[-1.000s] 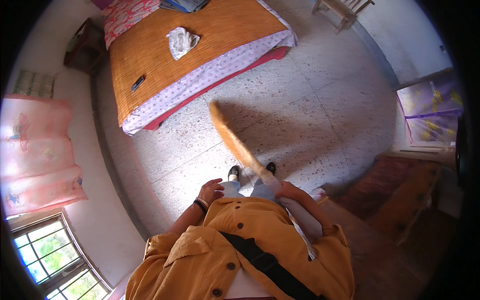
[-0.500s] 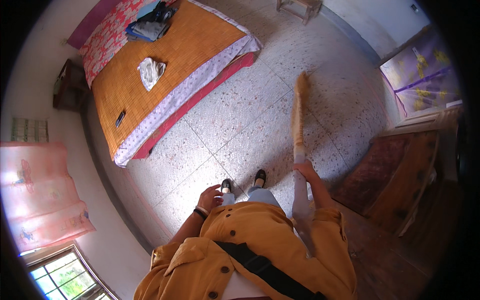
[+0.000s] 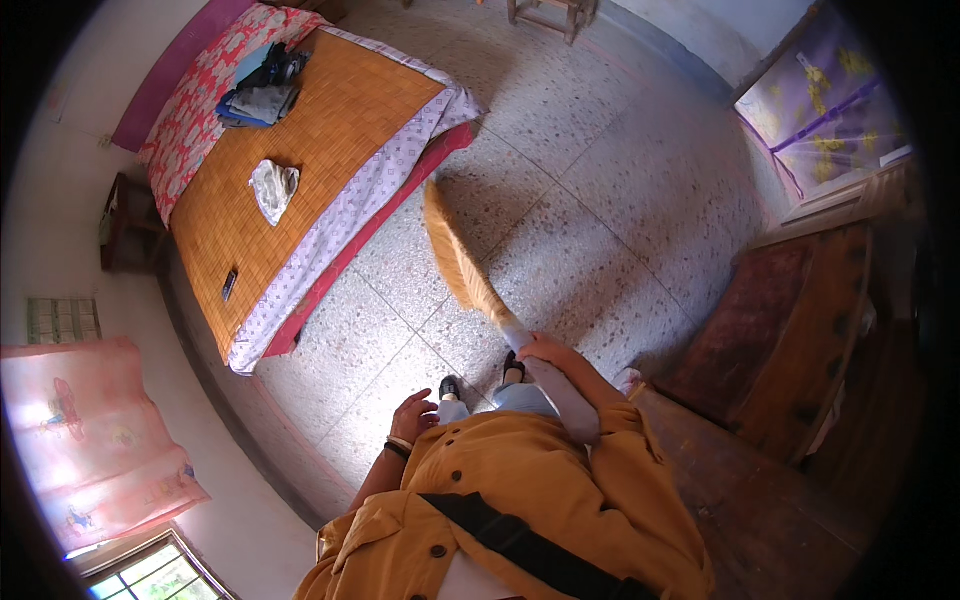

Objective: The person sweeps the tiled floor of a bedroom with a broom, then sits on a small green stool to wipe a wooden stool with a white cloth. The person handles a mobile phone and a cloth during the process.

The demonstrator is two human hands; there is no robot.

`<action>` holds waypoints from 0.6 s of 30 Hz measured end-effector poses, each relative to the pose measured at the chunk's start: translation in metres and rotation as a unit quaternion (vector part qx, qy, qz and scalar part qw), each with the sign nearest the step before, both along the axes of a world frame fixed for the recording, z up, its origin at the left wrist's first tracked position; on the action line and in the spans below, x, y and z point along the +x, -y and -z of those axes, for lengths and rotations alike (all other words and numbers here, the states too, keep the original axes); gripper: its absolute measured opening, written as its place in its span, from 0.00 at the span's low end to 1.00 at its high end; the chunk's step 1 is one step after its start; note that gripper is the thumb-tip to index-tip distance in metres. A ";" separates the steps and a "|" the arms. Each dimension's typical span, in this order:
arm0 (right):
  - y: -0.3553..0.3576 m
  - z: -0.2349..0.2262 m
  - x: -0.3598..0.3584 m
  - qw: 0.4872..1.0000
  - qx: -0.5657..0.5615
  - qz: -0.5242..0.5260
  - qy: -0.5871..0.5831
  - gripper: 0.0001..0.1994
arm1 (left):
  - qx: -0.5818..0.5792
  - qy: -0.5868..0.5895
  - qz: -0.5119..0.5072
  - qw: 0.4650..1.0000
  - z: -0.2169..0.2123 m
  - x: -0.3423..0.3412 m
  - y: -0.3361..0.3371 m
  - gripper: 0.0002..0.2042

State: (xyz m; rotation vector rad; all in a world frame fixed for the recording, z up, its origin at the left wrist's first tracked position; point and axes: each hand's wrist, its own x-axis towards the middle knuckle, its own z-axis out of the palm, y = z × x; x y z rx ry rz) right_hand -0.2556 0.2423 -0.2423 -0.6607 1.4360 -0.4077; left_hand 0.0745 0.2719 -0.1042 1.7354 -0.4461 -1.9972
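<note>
My right hand [image 3: 545,352] is wrapped round the pale handle of a broom [image 3: 452,255]. Its tan, straw-like head slants forward and left, with the tip by the bed's near side. The rest of the handle runs back under my right forearm. My left hand [image 3: 413,416] hangs by my waist with nothing in it, its fingers loosely apart and a band round the wrist. Speckled stone floor [image 3: 540,270] lies under the broom; I cannot tell whether the bristles touch it.
The bed [image 3: 330,110] with a woven mat stands left, bearing folded clothes [image 3: 262,95], a white cloth [image 3: 273,190] and a dark phone-like device [image 3: 230,284]. Dark wooden furniture [image 3: 770,320] is at right, a wooden stool [image 3: 545,15] at the far wall.
The broom has swung left from straight ahead of me, its head now beside the bed. My right hand moved left with it; my left hand stays by my waist.
</note>
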 end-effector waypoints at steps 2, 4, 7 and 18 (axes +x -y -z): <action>-0.012 0.006 -0.038 1.000 0.008 0.009 0.005 0.25 | 0.016 0.005 -0.001 1.000 -0.003 -0.010 0.007 0.21; -0.019 0.007 -0.075 1.000 0.013 0.009 -0.018 0.27 | 0.023 0.002 0.016 1.000 -0.001 -0.015 0.007 0.21; -0.027 -0.010 -0.126 0.990 0.044 0.134 -0.001 0.24 | -0.037 0.010 0.089 0.995 0.014 -0.017 0.008 0.20; 0.044 -0.002 -0.175 0.967 -0.052 0.237 -0.078 0.24 | 0.042 -0.011 0.046 0.998 0.026 -0.024 0.056 0.19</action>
